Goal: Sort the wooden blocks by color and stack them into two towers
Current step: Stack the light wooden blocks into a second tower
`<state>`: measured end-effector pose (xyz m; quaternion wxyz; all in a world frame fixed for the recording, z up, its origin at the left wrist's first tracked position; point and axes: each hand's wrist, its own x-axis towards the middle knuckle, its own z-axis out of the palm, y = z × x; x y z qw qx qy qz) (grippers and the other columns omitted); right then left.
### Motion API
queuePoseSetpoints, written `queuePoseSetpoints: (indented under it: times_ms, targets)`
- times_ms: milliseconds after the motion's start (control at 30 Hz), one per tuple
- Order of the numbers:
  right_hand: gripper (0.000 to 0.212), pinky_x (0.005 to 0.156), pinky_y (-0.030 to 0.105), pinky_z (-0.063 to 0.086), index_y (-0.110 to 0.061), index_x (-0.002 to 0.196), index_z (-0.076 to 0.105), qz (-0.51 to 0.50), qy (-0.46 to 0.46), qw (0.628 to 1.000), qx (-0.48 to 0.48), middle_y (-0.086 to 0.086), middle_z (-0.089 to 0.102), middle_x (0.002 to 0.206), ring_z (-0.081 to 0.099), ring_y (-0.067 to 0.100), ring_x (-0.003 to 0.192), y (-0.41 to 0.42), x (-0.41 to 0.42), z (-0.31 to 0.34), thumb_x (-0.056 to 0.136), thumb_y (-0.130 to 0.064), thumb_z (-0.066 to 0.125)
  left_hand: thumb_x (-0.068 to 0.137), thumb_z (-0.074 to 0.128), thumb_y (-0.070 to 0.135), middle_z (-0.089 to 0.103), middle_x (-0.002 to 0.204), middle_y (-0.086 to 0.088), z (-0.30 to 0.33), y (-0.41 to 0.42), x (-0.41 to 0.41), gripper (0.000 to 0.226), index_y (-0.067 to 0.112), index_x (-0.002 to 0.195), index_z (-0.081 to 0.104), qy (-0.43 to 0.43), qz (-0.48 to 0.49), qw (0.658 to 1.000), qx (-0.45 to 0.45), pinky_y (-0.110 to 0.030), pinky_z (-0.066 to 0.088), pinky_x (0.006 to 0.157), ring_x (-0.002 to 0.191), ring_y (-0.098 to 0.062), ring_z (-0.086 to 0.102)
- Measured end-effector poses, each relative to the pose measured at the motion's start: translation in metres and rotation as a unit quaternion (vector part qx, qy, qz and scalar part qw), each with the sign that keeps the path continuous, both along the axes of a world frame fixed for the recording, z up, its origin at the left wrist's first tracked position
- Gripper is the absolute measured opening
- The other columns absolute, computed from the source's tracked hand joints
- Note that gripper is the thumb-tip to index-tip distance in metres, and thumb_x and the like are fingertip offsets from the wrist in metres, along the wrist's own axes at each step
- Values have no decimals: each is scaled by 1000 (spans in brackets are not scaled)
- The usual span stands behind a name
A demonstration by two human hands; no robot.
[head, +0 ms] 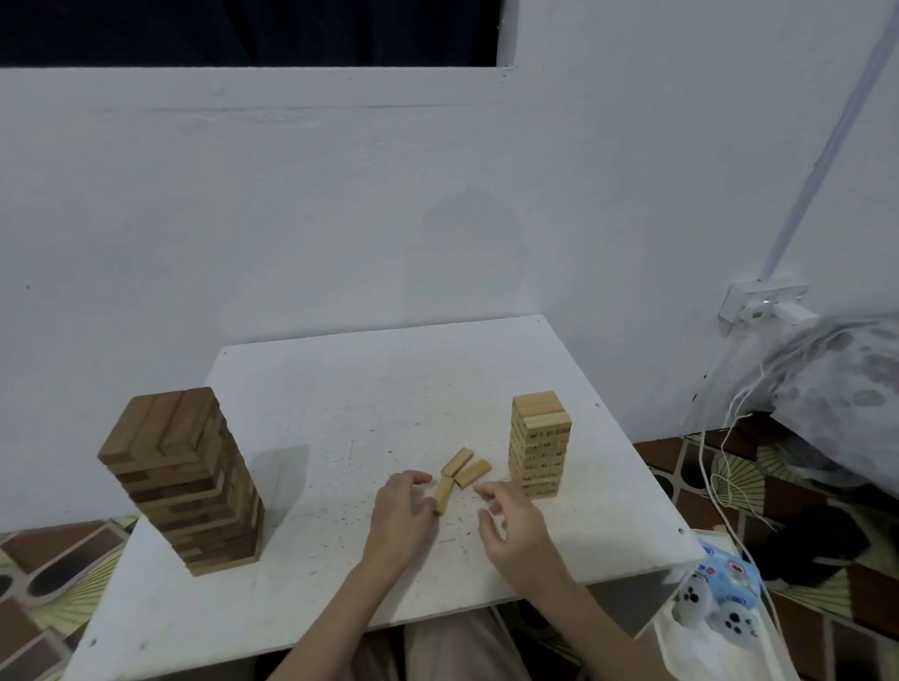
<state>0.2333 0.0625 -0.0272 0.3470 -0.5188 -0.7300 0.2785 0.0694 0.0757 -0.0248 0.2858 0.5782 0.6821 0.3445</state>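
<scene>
Blocks (pixel 461 475), three loose pale ones, lie just left of the light tower (pixel 539 446); stiff and light, best pinched across their long sides. Left hand (pixel 400 515) touches one; right hand (pixel 512 524) hovers, both grips relaxed, empty.

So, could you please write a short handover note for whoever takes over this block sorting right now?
Left hand: fingers relaxed, touching one loose light block, not gripping it.
Right hand: loosely curled, holding nothing.
Dark tower stands at the board's left, light tower at the right, both upright.
Two other light blocks lie flat between the hands.
Left: stack the three loose blocks on the light tower.
</scene>
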Motion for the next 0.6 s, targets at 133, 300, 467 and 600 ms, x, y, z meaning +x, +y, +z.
queuePoseSetpoints:
  times_ms: [133,300,467,600]
  targets:
    - [57,105,28,36,-12,143,31,8,-41,998,-55,0,43,128,42,14,118,13,-14,-2,91,-12,55,84,62,23,45,134,0,6,15,3,49,20,130,44,83,-69,994,-33,-31,35,102,123,-18,37]
    - [74,116,31,22,-13,151,8,-2,-94,990,-104,3,27,150,24,20,138,30,-28,5,93,-10,54,80,71,30,27,151,5,13,36,3,80,25,145,25,179,-163,966,-87,-39,28,109,137,-24,23]
    - [81,112,36,31,-19,152,-3,-21,-124,984,-127,8,31,146,30,23,133,38,-33,9,92,0,48,81,71,22,15,156,-4,15,50,3,75,28,145,31,242,-215,938,-125,-43,23,113,141,-29,17]
    - [80,110,37,33,-20,153,-1,-35,-127,983,-127,9,35,142,32,23,131,39,-34,9,92,1,47,83,69,26,17,154,-5,13,55,0,65,27,141,39,261,-217,930,-138,-42,25,113,139,-30,22]
